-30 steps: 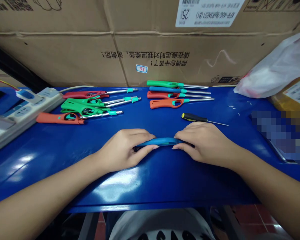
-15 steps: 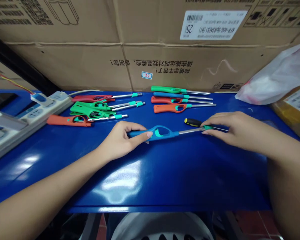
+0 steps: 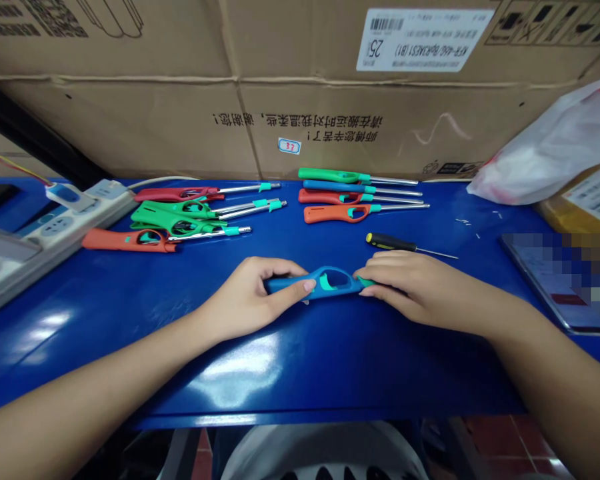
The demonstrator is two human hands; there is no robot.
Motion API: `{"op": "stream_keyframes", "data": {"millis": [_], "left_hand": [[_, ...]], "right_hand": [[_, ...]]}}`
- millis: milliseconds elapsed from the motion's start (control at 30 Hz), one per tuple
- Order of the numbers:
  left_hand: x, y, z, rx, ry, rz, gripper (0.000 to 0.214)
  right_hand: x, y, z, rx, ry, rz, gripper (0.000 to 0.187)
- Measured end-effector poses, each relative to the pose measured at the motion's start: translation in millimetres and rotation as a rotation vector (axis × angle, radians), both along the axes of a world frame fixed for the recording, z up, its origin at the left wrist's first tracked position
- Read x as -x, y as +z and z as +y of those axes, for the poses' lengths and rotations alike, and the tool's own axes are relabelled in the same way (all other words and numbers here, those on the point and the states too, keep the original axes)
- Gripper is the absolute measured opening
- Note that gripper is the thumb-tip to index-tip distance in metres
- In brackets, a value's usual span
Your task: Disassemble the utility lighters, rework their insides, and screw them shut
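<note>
Blue, glossy table (image 3: 380,380) is spreading beneath everything, and a cardboard box (image 3: 155,127) is standing along its far side, its print showing upside down. Forearms are slanting inward from the lower corners, and the hands are meeting over the middle of the table. The left hand (image 3: 250,297) is wrapping around the butt of the held lighter (image 3: 339,293), fingers curling behind, thumb lying along the near side. The right hand (image 3: 420,287) is facing it, knuckles up, thumb and fingertips closing narrowly on a turquoise collar (image 3: 365,281).

At the right, a white bag (image 3: 540,140) is slumping by the box; at the left, a power strip (image 3: 65,233) is running diagonally. Loose lighters are lying beyond the hands: one group (image 3: 110,240) near the strip, and four in a row (image 3: 320,213) before the box, tubes pointing right.

The held lighter is lying level, its long axis running left to right, its nose pointing toward the right hand and its trigger (image 3: 323,282) showing inside the loop. A screwdriver (image 3: 393,241) is resting just beyond the right hand, its shaft pointing right. Tiny pins (image 3: 463,221) are lying scattered farther back.
</note>
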State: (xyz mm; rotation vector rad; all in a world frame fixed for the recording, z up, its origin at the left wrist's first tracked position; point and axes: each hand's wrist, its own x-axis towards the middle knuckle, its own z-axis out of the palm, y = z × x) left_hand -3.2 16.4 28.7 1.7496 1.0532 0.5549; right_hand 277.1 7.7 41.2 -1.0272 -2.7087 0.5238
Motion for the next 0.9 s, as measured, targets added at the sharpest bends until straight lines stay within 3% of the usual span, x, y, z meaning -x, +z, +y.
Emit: {"op": "stream_keyframes", "data": {"millis": [133, 333, 667, 900], "left_hand": [[-0.4, 0.1, -0.8, 0.013, 0.003, 0.000, 0.032], [-0.9, 1.2, -3.6, 0.100, 0.049, -0.031, 0.031], [-0.7, -3.4, -7.4, 0.361, 0.146, -0.131, 0.039], [-2.6, -4.8, -8.1, 0.413, 0.161, -0.207, 0.042]], "right_hand": [[-1.4, 2.8, 2.1, 0.124, -0.003, 0.037, 0.025], [-7.7, 2.3, 3.9, 0.151, -0.026, 0.007, 0.023], [-1.1, -12.3, 3.0, -0.042, 0.027, 0.106, 0.023], [1.0, -11.2, 0.6, -0.125, 0.029, 0.096, 0.024]]}}
